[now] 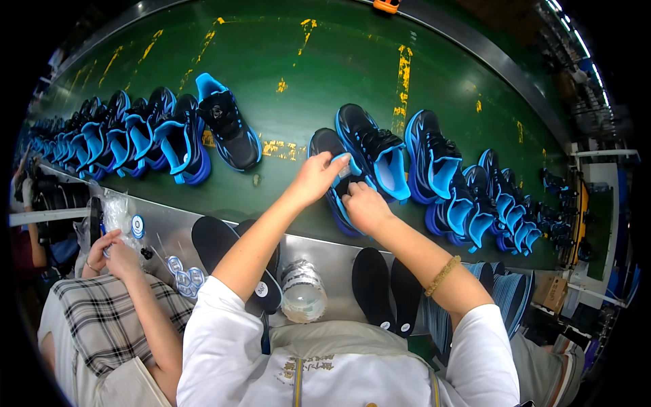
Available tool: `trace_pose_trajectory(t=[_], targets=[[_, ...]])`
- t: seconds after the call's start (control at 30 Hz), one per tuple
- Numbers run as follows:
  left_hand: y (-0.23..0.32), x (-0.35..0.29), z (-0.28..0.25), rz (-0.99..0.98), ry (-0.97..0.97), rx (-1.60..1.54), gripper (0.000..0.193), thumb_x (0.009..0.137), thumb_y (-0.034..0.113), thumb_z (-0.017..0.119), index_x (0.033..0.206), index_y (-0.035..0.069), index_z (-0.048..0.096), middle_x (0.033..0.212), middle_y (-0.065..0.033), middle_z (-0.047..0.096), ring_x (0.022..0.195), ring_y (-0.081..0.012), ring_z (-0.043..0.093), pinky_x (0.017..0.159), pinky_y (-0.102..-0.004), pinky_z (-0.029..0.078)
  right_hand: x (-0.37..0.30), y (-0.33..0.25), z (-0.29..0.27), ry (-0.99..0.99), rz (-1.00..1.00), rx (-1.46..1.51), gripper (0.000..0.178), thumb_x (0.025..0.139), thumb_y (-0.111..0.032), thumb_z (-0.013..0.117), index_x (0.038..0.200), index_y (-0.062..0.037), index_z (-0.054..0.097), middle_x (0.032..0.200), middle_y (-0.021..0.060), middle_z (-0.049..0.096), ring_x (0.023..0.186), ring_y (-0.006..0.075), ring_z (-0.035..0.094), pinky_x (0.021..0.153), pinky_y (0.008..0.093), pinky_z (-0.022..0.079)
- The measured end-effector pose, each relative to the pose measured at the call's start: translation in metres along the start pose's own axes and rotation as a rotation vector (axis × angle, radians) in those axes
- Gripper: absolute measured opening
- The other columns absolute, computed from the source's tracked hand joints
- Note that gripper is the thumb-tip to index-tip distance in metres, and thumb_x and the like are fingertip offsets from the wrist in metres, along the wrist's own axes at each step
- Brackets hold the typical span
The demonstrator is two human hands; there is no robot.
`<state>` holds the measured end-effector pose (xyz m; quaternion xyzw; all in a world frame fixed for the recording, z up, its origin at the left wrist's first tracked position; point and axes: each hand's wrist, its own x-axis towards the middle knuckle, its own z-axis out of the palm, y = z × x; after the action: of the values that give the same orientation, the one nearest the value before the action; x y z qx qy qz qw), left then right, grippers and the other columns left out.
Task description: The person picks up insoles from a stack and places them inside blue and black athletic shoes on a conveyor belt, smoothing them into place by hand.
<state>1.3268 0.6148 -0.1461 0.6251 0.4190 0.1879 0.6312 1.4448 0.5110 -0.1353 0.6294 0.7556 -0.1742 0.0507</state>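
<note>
A black sneaker [327, 142] with blue trim lies on the green belt in front of me, toe pointing away. My left hand [319, 178] is closed, thumb and fingers pinching the sneaker's tongue, where a small pale label shows. Close beside it, my right hand [366, 205] has its fingers curled in at the shoe's opening; what they grip is hidden. Touching this shoe on the right is another black and blue sneaker [366, 139], its opening toward me.
Rows of similar sneakers [183, 146] stretch left and right along the belt [285, 81]. Near me on the metal ledge are black insoles [371, 285], a clear plastic tub [303, 295] and round stickers [190, 277]. At left, a co-worker's hands [112, 254] are close to my arm.
</note>
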Motion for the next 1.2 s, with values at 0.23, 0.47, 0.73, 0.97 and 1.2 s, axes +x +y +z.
trace_pose_trajectory(t=[0.23,0.47,0.73,0.97,1.2], targets=[[-0.017,0.007,-0.006,-0.063,-0.053,-0.094,0.038,0.085,0.04,0.054,0.066,0.008,0.047,0.058,0.0055,0.036,0.054,-0.0036,0.032,0.045,-0.0216,0.026,0.022,0.001,-0.005,-0.461,0.001,-0.213,0.027,0.08,-0.013,0.047,0.098,-0.0039,0.064,0.112,0.0176,0.053,0.101,0.0296,0.051,0.083,0.0348,0.043],[-0.014,0.008,-0.007,-0.082,-0.065,-0.197,0.029,0.084,0.035,0.057,0.076,0.008,0.051,0.06,0.0058,0.038,0.051,-0.0033,0.032,0.044,-0.0205,0.025,0.042,0.005,-0.007,-0.632,-0.186,-0.334,0.023,0.077,-0.011,0.049,0.09,0.0007,0.064,0.106,0.0161,0.057,0.1,0.0293,0.052,0.083,0.0338,0.044],[-0.005,0.0,0.003,0.645,0.195,0.633,0.025,0.07,0.008,0.06,0.088,0.003,0.044,0.081,-0.0143,0.044,0.064,-0.0339,0.055,0.051,-0.0434,0.045,0.013,-0.007,-0.052,-0.646,-0.207,-0.093,0.041,0.079,-0.024,0.042,0.102,0.0052,0.057,0.088,0.0134,0.063,0.095,0.0236,0.057,0.102,0.0397,0.021],[0.004,0.0,-0.001,0.568,0.014,0.712,0.037,0.065,0.009,0.07,0.087,0.002,0.041,0.086,-0.016,0.041,0.071,-0.0347,0.052,0.057,-0.0421,0.044,-0.036,-0.009,-0.015,-0.167,-0.016,0.215,0.042,0.078,-0.027,0.05,0.1,0.008,0.054,0.093,0.0246,0.058,0.102,0.0303,0.052,0.101,0.0406,0.025],[0.004,-0.034,0.01,0.703,0.039,1.016,0.019,0.072,0.014,0.058,0.083,0.006,0.044,0.08,-0.0108,0.046,0.066,-0.0269,0.054,0.055,-0.0377,0.044,-0.11,-0.035,0.044,0.509,0.213,0.562,0.03,0.074,-0.009,0.065,0.102,-0.0029,0.058,0.123,0.0293,0.039,0.1,0.0425,0.049,0.082,0.0428,0.044]])
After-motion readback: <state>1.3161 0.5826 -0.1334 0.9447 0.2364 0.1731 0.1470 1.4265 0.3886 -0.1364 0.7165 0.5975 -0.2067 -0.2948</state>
